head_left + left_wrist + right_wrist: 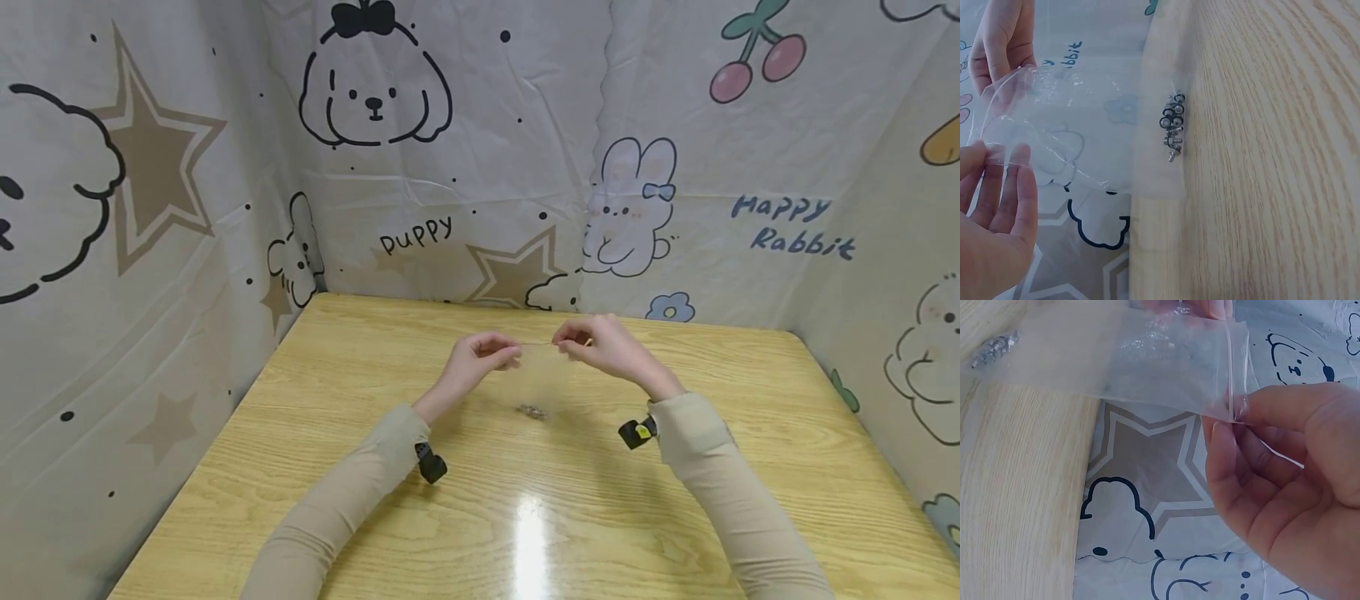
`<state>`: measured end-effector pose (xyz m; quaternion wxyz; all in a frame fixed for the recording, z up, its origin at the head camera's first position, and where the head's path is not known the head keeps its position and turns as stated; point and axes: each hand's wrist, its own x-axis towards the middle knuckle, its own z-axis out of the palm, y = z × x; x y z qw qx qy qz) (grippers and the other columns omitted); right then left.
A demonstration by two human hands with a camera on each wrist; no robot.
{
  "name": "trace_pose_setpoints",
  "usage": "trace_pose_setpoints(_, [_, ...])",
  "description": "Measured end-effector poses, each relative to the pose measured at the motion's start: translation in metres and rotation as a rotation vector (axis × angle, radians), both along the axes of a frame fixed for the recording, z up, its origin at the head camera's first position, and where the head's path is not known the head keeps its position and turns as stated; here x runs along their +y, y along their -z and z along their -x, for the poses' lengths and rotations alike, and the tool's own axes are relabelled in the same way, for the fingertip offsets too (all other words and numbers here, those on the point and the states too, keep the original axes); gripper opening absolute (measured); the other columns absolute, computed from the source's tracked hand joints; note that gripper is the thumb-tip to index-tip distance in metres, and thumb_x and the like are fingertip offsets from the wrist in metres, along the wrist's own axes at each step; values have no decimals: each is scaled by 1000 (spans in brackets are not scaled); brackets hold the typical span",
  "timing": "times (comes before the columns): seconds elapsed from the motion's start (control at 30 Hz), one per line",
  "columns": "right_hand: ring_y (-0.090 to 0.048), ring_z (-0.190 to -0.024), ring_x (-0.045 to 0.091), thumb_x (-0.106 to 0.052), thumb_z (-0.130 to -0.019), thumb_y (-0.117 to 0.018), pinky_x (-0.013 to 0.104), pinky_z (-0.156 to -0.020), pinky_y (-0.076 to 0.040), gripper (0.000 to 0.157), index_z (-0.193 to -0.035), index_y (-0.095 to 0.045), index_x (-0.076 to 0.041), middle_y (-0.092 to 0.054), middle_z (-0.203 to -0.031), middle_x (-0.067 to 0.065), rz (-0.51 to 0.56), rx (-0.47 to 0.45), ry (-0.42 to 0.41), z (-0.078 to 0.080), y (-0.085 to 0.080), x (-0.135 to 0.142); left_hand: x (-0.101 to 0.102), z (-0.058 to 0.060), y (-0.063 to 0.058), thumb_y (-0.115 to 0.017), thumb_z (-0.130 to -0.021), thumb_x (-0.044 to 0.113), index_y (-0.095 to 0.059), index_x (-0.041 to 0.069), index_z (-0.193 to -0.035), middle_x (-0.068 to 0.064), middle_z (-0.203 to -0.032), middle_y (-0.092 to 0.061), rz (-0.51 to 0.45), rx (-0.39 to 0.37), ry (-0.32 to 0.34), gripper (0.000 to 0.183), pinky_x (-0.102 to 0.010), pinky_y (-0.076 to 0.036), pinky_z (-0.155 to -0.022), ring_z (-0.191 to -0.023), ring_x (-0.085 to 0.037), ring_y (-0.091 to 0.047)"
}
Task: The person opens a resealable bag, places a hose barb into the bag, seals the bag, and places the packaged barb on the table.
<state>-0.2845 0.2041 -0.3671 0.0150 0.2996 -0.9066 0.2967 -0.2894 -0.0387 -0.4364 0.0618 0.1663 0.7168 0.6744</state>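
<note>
A clear plastic zip bag (542, 375) hangs upright between the two hands over the table. My left hand (480, 360) pinches one top corner between thumb and fingertips. The opposite corner is pinched by my right hand (603, 343), close to the zip strip (1230, 369) in the right wrist view. In the left wrist view the bag's top edge bows apart in a loop between the hands. A small cluster of shiny metal pieces, like screws with dark rings (1172, 125), lies at the bottom of the bag.
The light wooden table (360, 533) spreads beneath both forearms. A printed cloth curtain (480, 150) with cartoon animals and stars stands behind the table and along both sides. Black wrist cameras (431, 463) hang below the sleeves. A bright light reflection lies on the near tabletop.
</note>
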Motion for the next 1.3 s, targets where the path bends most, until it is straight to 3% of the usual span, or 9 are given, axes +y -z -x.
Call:
trace_pose_setpoints(0.1, [-69,-74,19,-9,-95,-64,22,-64,-55,11,-101,-73,-6,-75,-87,7,0,-6,-1,0,-1,1,0,1,1,-66,-96,13,-67,-5,-114,-18,-108,-74,-8,2,4,26,-31,-61,-86,-79,-4,-71])
trace_pose_setpoints(0.23, [-70,-75,21,-13,-97,-64,22,-66,-55,12,-100,-73,-7,-74,-86,5,3,2,-3,0,1,5,0,2,1,-66,-95,13,-68,-5,-113,-20,-107,-73,-15,20,-3,25,-32,-61,-86,-79,-4,-71])
trace_pose_setpoints(0.43, [-66,-75,9,-22,-95,-68,23,-68,-57,11,-97,-73,-12,-73,-85,0,15,-20,-8,-2,4,9,-1,1,0,-66,-95,13,-65,-8,-116,-22,-107,-73,-17,30,-12,29,-40,-61,-89,-82,-10,-73])
trace_pose_setpoints(0.57, [-67,-77,9,-19,-92,-71,22,-71,-58,8,-96,-72,-12,-74,-87,2,12,-42,-15,-4,5,11,-2,0,0,-66,-95,13,-67,-6,-115,-23,-108,-73,-17,31,-6,28,-46,-59,-92,-83,-12,-74])
trace_pose_setpoints(0.93, [-64,-79,10,-4,-92,-66,22,-71,-57,9,-98,-71,-8,-72,-88,4,22,13,-15,-5,8,19,-3,0,-2,-67,-95,12,-67,-5,-112,-23,-108,-71,-22,-12,20,24,-34,-62,-83,-79,-6,-73])
trace_pose_setpoints(1.3, [-62,-75,8,-14,-94,-67,20,-68,-55,11,-96,-73,-5,-73,-87,6,34,6,90,-9,15,19,-6,4,-2,-67,-95,12,-67,-3,-111,-15,-103,-72,-17,-32,-18,22,-32,-62,-85,-82,-7,-72])
